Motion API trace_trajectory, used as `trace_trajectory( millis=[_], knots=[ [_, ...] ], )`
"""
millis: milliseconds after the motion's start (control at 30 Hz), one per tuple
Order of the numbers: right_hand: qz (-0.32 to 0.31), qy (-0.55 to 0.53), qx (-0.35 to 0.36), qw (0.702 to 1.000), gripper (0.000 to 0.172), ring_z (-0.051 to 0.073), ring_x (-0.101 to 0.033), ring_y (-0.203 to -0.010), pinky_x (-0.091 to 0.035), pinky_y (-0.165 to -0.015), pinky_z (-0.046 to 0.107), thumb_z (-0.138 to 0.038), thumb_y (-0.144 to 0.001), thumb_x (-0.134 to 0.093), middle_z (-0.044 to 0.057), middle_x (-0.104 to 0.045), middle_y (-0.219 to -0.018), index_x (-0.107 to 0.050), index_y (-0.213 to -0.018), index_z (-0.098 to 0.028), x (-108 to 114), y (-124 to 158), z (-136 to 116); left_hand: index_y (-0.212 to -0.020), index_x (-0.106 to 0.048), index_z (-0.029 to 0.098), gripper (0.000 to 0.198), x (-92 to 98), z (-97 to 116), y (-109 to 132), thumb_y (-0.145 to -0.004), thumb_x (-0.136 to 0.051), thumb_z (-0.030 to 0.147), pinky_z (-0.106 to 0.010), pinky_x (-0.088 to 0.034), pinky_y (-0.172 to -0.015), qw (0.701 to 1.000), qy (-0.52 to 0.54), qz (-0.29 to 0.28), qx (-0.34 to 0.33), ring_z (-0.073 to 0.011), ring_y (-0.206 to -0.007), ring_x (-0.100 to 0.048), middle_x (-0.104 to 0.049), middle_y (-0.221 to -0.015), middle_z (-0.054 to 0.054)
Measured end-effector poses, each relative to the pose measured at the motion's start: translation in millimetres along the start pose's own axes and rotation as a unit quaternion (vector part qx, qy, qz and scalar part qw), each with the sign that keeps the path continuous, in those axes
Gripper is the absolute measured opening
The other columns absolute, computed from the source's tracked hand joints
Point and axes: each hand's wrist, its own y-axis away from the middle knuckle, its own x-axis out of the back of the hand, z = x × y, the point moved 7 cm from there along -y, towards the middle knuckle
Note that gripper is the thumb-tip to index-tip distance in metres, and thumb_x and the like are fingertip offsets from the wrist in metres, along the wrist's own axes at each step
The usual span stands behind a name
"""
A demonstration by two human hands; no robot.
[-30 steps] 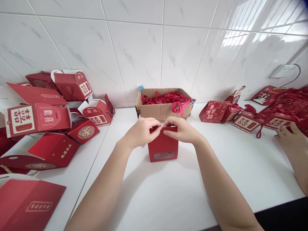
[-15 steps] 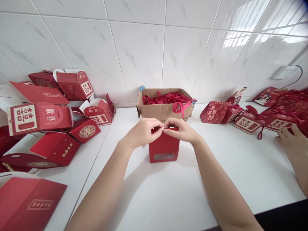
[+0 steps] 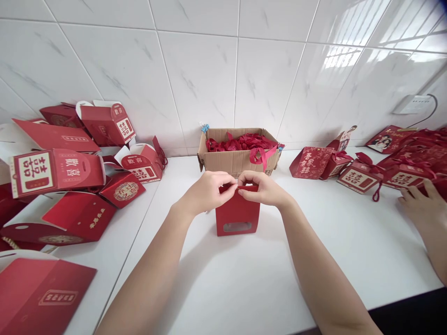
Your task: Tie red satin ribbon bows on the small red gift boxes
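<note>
A red gift box [image 3: 237, 211] with a small clear window low on its near face stands upright on the white table. My left hand [image 3: 215, 188] pinches the top edge of this box with thumb and fingers. From the other side, my right hand [image 3: 260, 187] is closed on the same top edge. The fingertips of both hands meet near the middle of the edge, and they hide what lies between them. Just behind the gift box is an open cardboard box [image 3: 226, 160] filled with red ribbons [image 3: 242, 142], one loop hanging over its front.
Several red folded gift boxes [image 3: 75, 211] are piled at the left. On the right stand more red boxes [image 3: 359, 176], some tied with bows. Another person's hand [image 3: 421, 200] rests by them. A tiled wall [image 3: 199, 74] closes off the back; a white socket [image 3: 414, 104] is mounted there.
Both hands keep their pinch on the top of the red gift box, with hardly any movement. The other person's hand at the right has shifted slightly.
</note>
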Motion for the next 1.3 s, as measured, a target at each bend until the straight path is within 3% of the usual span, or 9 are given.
trace_trajectory(
  millis=[367, 1300],
  knots=[
    [0.013, 0.015, 0.031, 0.999, 0.002, 0.014, -0.053, -0.076, -0.044, -0.066, 0.026, -0.018, -0.077, -0.056, 0.002, -0.057, -0.082, -0.057, -0.078, -0.018, 2.4, -0.5, -3.8, -0.074, -0.063, 0.018, 0.016, -0.2, -3.6, 0.5, -0.082, -0.048, 0.018, -0.022, -0.042, -0.055, 1.000, 0.001, 0.001, 0.013, -0.0106, -0.059, -0.054, -0.063, -0.069, 0.000],
    [-0.008, 0.026, -0.004, 1.000, 0.005, 0.014, -0.053, -0.075, -0.044, -0.065, 0.026, -0.020, -0.076, -0.055, 0.001, -0.057, -0.083, -0.057, -0.080, -0.018, 1.3, 1.3, 0.8, -0.070, -0.060, 0.018, 0.016, 1.2, 1.7, -1.3, -0.080, -0.047, 0.017, -0.022, -0.039, -0.055, 1.000, 0.008, 0.006, 0.001, -0.0095, -0.056, -0.048, -0.060, -0.063, 0.002]
  ],
)
